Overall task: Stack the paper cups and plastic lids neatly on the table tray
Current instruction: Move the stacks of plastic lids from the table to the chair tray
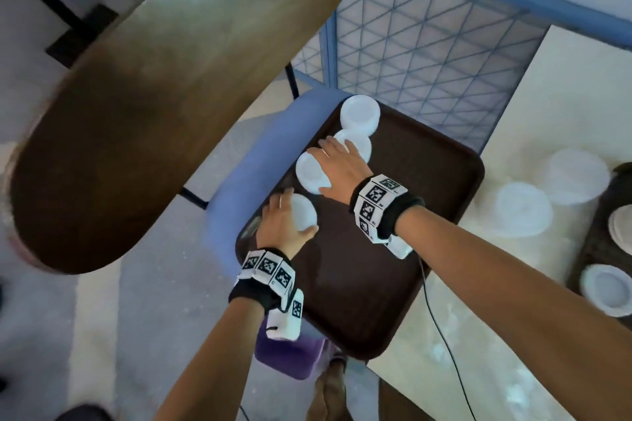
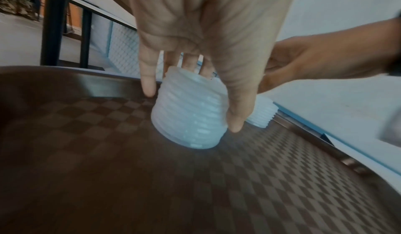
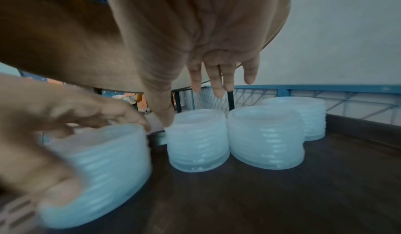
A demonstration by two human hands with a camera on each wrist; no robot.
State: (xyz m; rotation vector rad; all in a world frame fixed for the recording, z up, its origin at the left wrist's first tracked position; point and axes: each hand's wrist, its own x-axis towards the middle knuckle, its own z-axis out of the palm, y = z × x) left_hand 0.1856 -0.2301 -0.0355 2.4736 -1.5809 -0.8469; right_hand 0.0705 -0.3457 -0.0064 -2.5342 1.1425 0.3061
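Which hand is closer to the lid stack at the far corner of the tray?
Right. The right hand reaches within two stacks of the farthest lid stack; the left hand grips the nearest stack.

I see the near and right parts of the brown tray (image 1: 393,249) bare, so there is open passage there for a hand coming in from my side. Along its left edge four stacks of plastic lids (image 3: 265,136) stand in a row, close together, the middle two about touching; my left hand (image 1: 282,225) wraps the nearest stack and my right hand (image 1: 337,164) hovers spread over the second, so both block that lane. The wooden tabletop (image 1: 154,96) overhangs on the left and the blue mesh fence (image 1: 427,44) closes the far side.
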